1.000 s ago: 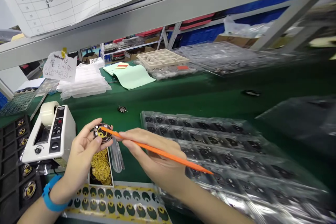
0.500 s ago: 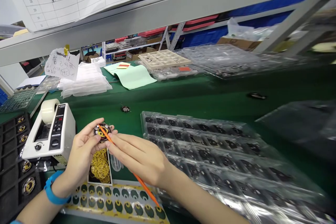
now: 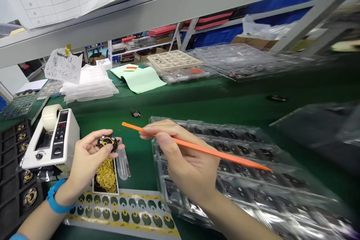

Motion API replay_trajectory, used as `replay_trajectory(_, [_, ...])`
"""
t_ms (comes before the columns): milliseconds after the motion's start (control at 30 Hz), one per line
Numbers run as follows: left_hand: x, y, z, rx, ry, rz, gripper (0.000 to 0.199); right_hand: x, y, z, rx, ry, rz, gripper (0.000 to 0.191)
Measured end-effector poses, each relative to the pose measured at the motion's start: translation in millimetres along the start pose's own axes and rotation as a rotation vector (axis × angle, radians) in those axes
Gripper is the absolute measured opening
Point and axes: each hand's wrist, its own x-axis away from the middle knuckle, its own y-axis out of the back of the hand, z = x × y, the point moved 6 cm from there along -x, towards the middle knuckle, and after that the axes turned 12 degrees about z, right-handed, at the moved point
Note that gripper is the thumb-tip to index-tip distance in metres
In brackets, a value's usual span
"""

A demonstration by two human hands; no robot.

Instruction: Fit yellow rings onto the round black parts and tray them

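My left hand [image 3: 88,153] is closed on a small round black part [image 3: 108,142] with a yellow piece on its face, held by the rim between thumb and fingers. Off to the right, my right hand [image 3: 182,157] grips a thin orange plastic stick [image 3: 208,150], its flat tip pointing left, apart from the round part. Below the left hand lies a small box of yellow rings or scraps [image 3: 106,176]. Beside that box are clear plastic tweezers or a similar slim tool [image 3: 123,165]. A sheet of yellow-edged stickers [image 3: 126,212] spreads out in front, with several cut-outs in rows.
A white tape dispenser [image 3: 56,138] stands left, next to a black tray [image 3: 11,176] holding round parts. Clear trays of black parts [image 3: 239,191] fill the right. Another round part [image 3: 136,114] lies behind the hands. A grey shelf beam [image 3: 140,11] crosses above.
My right hand has moved right, away from the round part, and the orange stick has swung to lie nearly level. My left hand still holds the round part, tilted differently.
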Motion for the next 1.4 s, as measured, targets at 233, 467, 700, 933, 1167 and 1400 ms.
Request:
replay_trajectory(233, [0.6,2.4,-7.8,-0.134,-0.079,-0.079,0.013,2.9,-5.9,9.4,0.111,0.100,0.082,0.019])
replay_trajectory(467, [-1.5,2.7,-8.2,-0.262,-0.074,-0.094,0.008,2.0,-9.1,14.6,0.154,0.151,0.132,0.018])
replay_trajectory(700, [20.6,40.8,-13.2,-0.389,-0.083,-0.185,0.009,35.5,-29.4,-15.7,0.703,0.175,0.580,0.019])
replay_trajectory(933, [105.7,46.4,33.3,-0.295,0.315,-0.156,0.008,99.0,-50.9,-79.1,1.047,0.165,0.976,0.031])
replay_trajectory(1167, [148.2,27.4,98.9,0.076,0.527,-0.183,0.032,95.8,-75.1,-94.0,0.908,0.505,1.280,0.022])
replay_trajectory(1400, [165.4,15.0,118.6,0.194,0.599,-0.126,0.044,99.4,-77.3,-92.4,0.629,0.636,1.351,0.031])
